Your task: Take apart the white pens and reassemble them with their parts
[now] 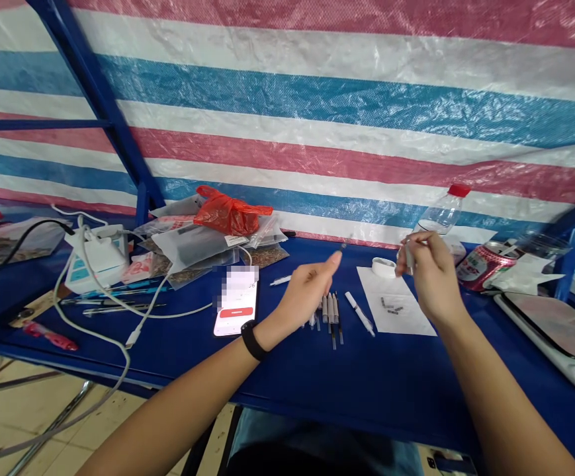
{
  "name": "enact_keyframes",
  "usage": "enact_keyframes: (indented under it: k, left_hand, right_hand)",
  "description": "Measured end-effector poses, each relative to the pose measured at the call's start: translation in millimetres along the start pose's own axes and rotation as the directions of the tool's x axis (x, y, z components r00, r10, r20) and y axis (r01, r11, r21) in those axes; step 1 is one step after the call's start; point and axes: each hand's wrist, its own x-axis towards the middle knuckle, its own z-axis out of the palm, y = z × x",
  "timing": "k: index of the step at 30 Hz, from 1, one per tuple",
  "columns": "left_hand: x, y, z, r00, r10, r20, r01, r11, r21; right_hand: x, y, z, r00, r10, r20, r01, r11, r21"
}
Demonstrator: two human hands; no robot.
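Note:
Above the blue table, my left hand [308, 287] is closed in a pinch, its thumb pointing away from me. A small clear piece with a dark part [345, 245] shows at its tip, too small to name. My right hand [429, 268] has its fingers curled around a small translucent whitish piece [409, 259], partly hidden. Beneath it lies a white paper sheet [419, 320] with several small dark-grey strips [391, 307]. A white round lid-like ring [383, 267] rests at the sheet's far edge. Several slim grey-and-clear pens or tubes [331, 309] lie below my left hand.
A white pen [360, 313] lies between the hands. Left are a phone [236, 301], white cables, a power strip [101, 258] and plastic bags [232, 211]. Right are a red-capped bottle [441, 210], a can [486, 264] and a scale [555, 330].

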Motion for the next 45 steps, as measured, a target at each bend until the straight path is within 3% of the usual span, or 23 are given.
enact_keyframes:
  k: [4, 8, 12, 15, 23, 29, 34, 37, 39, 41, 43, 45]
  left_hand:
    - [7, 4, -9.2, 0.988, 0.036, -0.150, -0.057, 0.989, -0.138]
    - [7, 4, -8.6, 0.991, 0.020, -0.135, -0.041, 0.987, -0.157]
    - [4, 3, -4.8, 0.996, 0.041, -0.077, -0.051, 0.991, -0.126]
    - [2, 3, -4.0, 0.997, 0.046, -0.065, -0.052, 0.994, -0.093]
    - [3, 2, -4.3, 0.998, 0.036, -0.060, -0.040, 0.996, -0.082]
    - [3, 2, -2.0, 0.999, 0.019, -0.047, -0.022, 0.998, -0.064]
    - [1, 3, -0.4, 1.000, -0.005, -0.016, 0.004, 0.999, -0.046]
    - [0, 4, -0.3, 1.000, -0.017, 0.009, 0.017, 1.000, -0.013]
    - [0, 3, -0.5, 1.000, -0.022, 0.019, 0.022, 1.000, 0.009]
    - [0, 2, -0.8, 0.998, -0.035, 0.052, 0.033, 0.999, 0.032]
    - [0, 0, -0.4, 0.992, -0.056, 0.116, 0.049, 0.997, 0.066]
    - [-1, -1, 0.9, 0.980, -0.082, 0.179, 0.063, 0.992, 0.109]
  right_hand:
    - [-9, 6, 12, 0.958, 0.213, 0.192, -0.105, 0.883, -0.457]
    - [-23, -1, 29, 0.875, 0.358, 0.325, -0.008, 0.683, -0.730]
    - [-30, -1, 35, 0.824, 0.372, 0.428, 0.213, 0.498, -0.841]
    - [-34, 2, 36, 0.775, 0.433, 0.460, 0.295, 0.397, -0.869]
    - [-41, 3, 44, 0.774, 0.499, 0.390, 0.241, 0.337, -0.910]
    - [-40, 0, 43, 0.791, 0.476, 0.384, 0.201, 0.391, -0.898]
    - [-44, -4, 43, 0.749, 0.515, 0.418, 0.197, 0.429, -0.882]
    - [-42, -3, 41, 0.747, 0.506, 0.431, 0.168, 0.484, -0.859]
    - [-36, -3, 35, 0.782, 0.452, 0.429, 0.119, 0.568, -0.815]
    - [-28, -3, 27, 0.854, 0.353, 0.382, 0.020, 0.711, -0.702]
    - [-19, -4, 18, 0.929, 0.258, 0.264, -0.098, 0.862, -0.497]
    - [-13, -6, 11, 0.967, 0.207, 0.147, -0.161, 0.948, -0.273]
